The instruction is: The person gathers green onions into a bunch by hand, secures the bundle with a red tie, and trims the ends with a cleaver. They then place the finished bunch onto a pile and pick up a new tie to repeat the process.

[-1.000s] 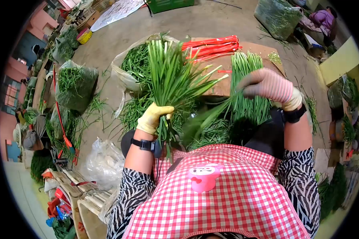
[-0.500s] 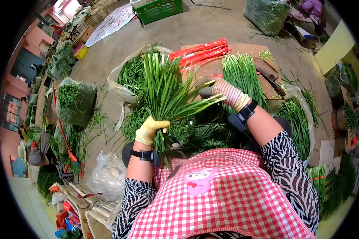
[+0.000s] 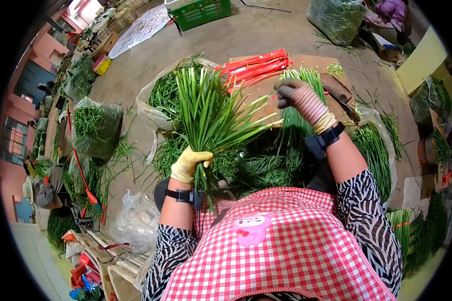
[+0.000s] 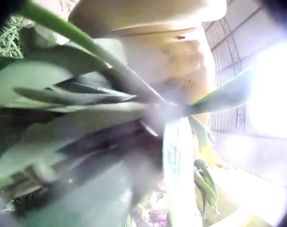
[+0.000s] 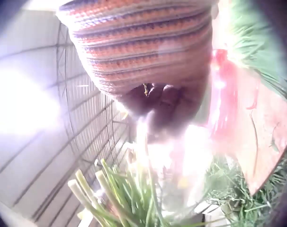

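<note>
Head camera view, looking down over a red-and-white checked apron at two gloved hands. The left hand, in a smooth yellow rubber glove, is clenched round the base of a bunch of long green leaves. The bunch stands nearly upright in front of the chest. Its long axis runs up and away from the person, from the pinched stems at the bottom to a wide fan of flat, strap-like blades, some with paler tips leaning right.

The right hand, in a ribbed, striped knit glove with dark fingertips, is raised just beside those right-leaning tips, fingers curled. Whether it pinches a leaf cannot be told; the right wrist view is blurred by glare. This hand is nearest the tips, and the left holds the stem end.

Beyond the bunch, on the concrete floor, lie a brown cardboard sheet, a bundle of glossy red ties, a heap of thin green stalks and a clear plastic bag of greens.
</note>
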Tool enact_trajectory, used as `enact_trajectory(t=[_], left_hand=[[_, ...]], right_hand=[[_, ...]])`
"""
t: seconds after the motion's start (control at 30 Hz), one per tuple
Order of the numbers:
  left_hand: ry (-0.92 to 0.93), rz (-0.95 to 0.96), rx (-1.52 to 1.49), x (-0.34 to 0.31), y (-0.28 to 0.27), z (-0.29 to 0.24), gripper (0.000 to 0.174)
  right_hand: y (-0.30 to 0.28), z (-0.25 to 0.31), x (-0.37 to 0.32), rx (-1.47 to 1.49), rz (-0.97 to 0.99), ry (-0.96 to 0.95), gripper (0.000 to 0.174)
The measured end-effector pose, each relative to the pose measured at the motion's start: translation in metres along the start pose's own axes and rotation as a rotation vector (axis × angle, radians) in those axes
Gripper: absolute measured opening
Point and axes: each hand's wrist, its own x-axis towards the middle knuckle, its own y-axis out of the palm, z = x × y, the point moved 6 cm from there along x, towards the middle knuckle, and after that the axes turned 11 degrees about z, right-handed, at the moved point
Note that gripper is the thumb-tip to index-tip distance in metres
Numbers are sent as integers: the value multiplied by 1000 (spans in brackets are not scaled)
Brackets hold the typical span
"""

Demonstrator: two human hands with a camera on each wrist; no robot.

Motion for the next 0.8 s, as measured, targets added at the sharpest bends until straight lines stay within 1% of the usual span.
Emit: enact_trajectory(t=[0.07, 0.1, 0.17, 0.2, 0.23, 0.27, 0.33, 0.37, 0.4, 0.47, 0.53, 0.57, 0.63, 0.7, 0.73, 0.77, 0.8], left_hand=[[16, -15, -24, -3, -2, 1, 31], [26, -10, -31, -3, -4, 2, 34], [44, 9, -44, -5, -6, 0, 36], [52, 21, -50, -5, -6, -1, 36], [16, -11, -44, -6, -9, 0, 38], [28, -8, -57, -6, -8, -1, 38], [52, 0, -82, -4, -4, -4, 38], [43, 9, -82, -3, -2, -3, 38], [35, 17, -81, -2, -2, -1, 38], [16, 34, -79, -3, 0, 3, 38], [9, 66, -70, -3, 3, -1, 42], [17, 71, -83, -3, 6, -2, 43], [25, 77, -123, 0, 9, -2, 45], [50, 87, -142, -2, 11, -1, 44], [62, 88, -151, -4, 11, -2, 44], [41, 77, -136, -5, 2, 4, 42], [36, 78, -131, -5, 0, 4, 43]], right_hand=[[-30, -1, 4, 183, -31, -126, 29], [-35, 8, 6, 229, -10, -146, 31], [-24, -4, -4, -188, 176, 114, 36], [-11, -2, -17, -397, 265, 244, 39], [15, 7, -25, -927, 543, 219, 41], [27, 2, -35, -1028, 633, 39, 40], [27, -4, -20, -959, 418, 160, 40], [18, -4, -7, -820, 292, 129, 39], [16, 4, -2, -724, 257, 43, 46], [37, 10, -1, -910, 343, -234, 59], [55, -4, -1, -980, 539, -133, 69], [67, -24, 1, -499, 683, -145, 68], [64, -59, 14, -347, 684, -130, 51], [54, -67, 14, -830, 694, -130, 41], [61, -48, 5, -956, 712, -149, 37], [60, -41, 5, -891, 652, -52, 25], [49, -49, 7, -711, 550, 77, 29]])
